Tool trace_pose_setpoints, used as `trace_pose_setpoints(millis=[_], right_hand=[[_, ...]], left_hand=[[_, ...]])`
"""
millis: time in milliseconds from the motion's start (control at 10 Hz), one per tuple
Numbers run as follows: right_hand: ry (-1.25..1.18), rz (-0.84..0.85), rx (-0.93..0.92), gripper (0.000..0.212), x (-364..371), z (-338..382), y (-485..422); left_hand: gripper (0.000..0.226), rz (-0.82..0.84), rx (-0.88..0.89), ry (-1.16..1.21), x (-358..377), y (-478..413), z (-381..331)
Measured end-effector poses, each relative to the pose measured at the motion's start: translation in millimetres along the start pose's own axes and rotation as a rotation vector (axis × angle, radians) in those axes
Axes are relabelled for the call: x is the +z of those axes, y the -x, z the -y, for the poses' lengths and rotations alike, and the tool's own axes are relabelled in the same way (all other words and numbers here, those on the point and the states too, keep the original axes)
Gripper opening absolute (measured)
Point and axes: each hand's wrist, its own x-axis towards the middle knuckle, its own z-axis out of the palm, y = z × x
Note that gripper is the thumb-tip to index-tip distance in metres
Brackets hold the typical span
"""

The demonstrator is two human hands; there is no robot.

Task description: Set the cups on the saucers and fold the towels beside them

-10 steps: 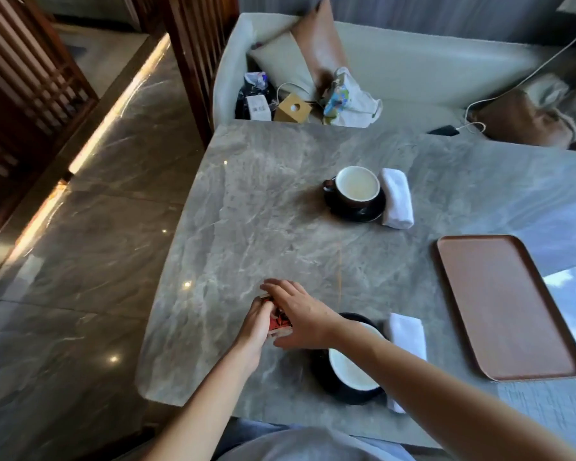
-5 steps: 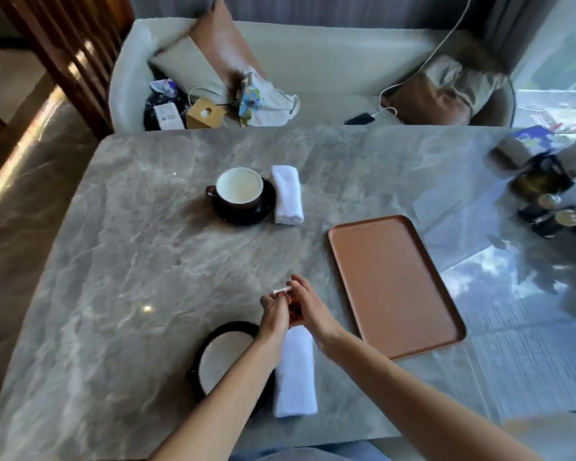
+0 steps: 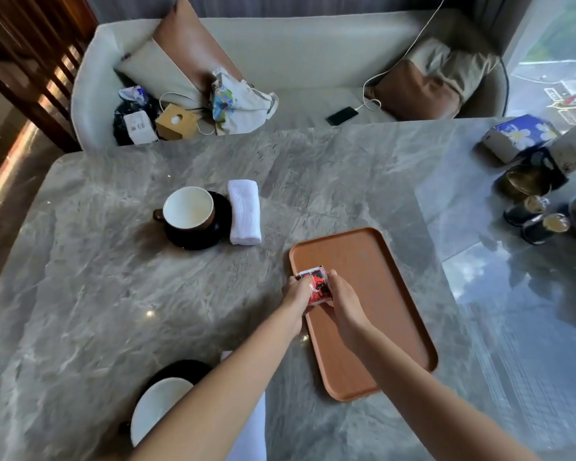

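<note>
A brown cup point(image 3: 188, 209) stands on a black saucer point(image 3: 222, 224) at the far middle of the marble table point(image 3: 97, 261), with a folded white towel point(image 3: 244, 211) to its right. Close to me a second cup point(image 3: 157, 405) sits on a black saucer point(image 3: 177, 369), and my left forearm covers most of the white towel point(image 3: 255, 424) beside it. My left hand point(image 3: 296, 294) and my right hand point(image 3: 341, 302) together pinch a small red and white packet point(image 3: 316, 284) over the left end of the brown tray point(image 3: 373, 311).
A tissue box point(image 3: 519, 136), dark jars point(image 3: 532, 214) and a metal bowl point(image 3: 526, 183) crowd the table's right side. Beyond the far edge a sofa point(image 3: 296, 54) holds cushions, bags, a small wooden box point(image 3: 176, 122) and a phone point(image 3: 341, 115) on a cable.
Both hands have carried the packet from beside the near cup to the right, over the tray's left end. The camera has swung right, so the near cup now lies at the lower left.
</note>
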Motion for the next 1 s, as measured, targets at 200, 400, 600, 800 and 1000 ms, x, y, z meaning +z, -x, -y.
trace_pose_setpoints(millis=[200,400,600,800,1000], right_hand=[[0.059,-0.051,0.001,0.025,4.4,8.4,-44.0],[0.176,-0.097,-0.028,0.026,14.2,13.6,-70.1],[0.154,-0.191,-0.071,0.021,11.1,14.9,-74.3],[0.189,-0.152,-0.064,0.027,11.7,6.6,-66.6],[0.218,-0.132,-0.095,0.030,12.1,5.7,-48.7]], left_hand=[[0.016,-0.022,0.000,-0.003,8.4,-29.0,-29.0],[0.027,-0.029,-0.037,0.062,10.2,-51.3,-44.4],[0.030,-0.056,-0.026,0.022,10.9,-52.9,-47.0],[0.053,-0.027,-0.020,0.023,4.9,-48.2,-48.5],[0.055,-0.014,0.109,-0.052,-7.8,-30.8,-35.8]])
